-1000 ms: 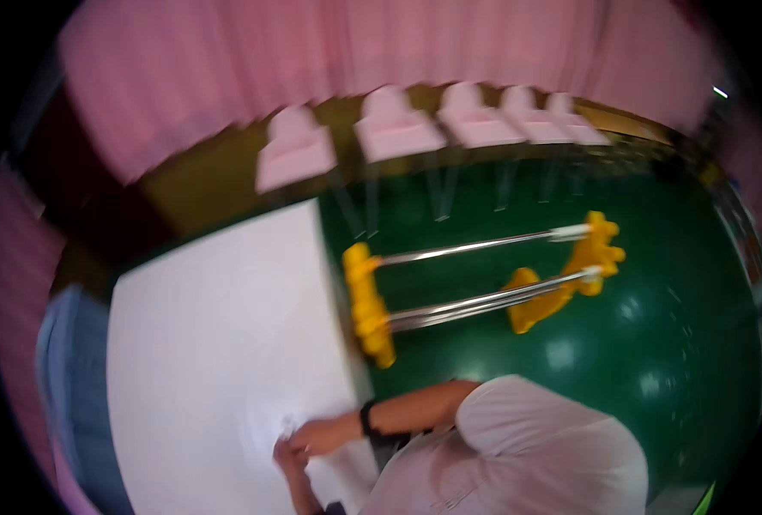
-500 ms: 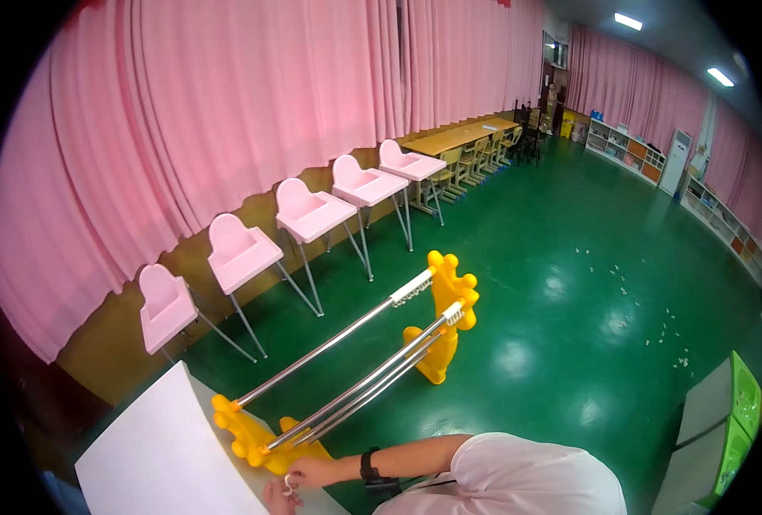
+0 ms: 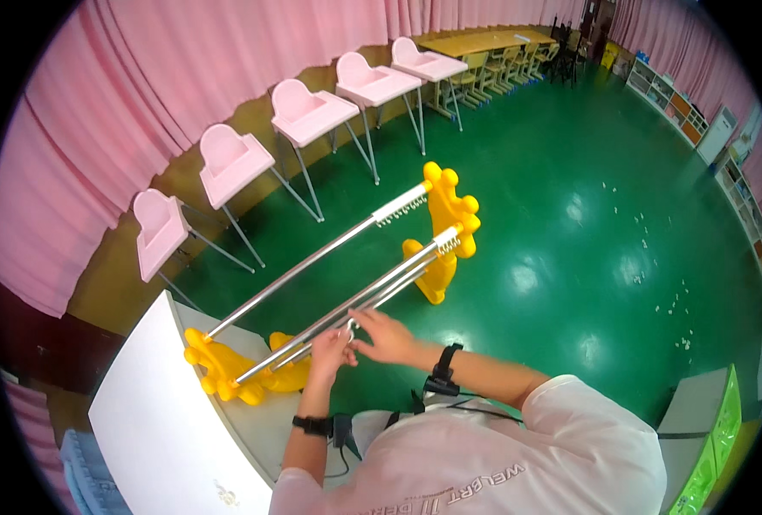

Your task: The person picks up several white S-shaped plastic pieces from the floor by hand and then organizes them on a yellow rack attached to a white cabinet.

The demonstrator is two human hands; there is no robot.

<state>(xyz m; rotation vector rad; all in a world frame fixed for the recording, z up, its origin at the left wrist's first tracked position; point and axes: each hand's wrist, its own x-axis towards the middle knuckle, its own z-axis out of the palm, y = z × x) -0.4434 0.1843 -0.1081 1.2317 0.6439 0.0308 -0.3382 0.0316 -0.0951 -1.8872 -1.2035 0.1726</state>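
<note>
A small white ring-shaped hook point(image 3: 352, 326) is pinched between the fingers of my left hand point(image 3: 334, 350) and my right hand point(image 3: 384, 336). Both hands are closed and meet at the near silver rods point(image 3: 334, 319) of a rack, though I cannot tell whether the hook touches a rod. Yellow crown-shaped end pieces point(image 3: 455, 219) carry the rods. More white rings point(image 3: 405, 210) hang in a row from a white sleeve at the far end of the left rod, and others point(image 3: 448, 246) hang on the nearer top rod.
Pink high chairs point(image 3: 308, 116) line the curtained wall at left. A white panel point(image 3: 162, 412) stands beside the rack's near end. Small white pieces point(image 3: 641, 219) lie scattered on the green floor point(image 3: 535, 360). Grey-and-green units point(image 3: 707, 429) stand at lower right; a long table point(image 3: 484, 41) is far back.
My view has tilted down. Both hands have moved up and right from the rack's near yellow end to its rods, with the white hook still held.
</note>
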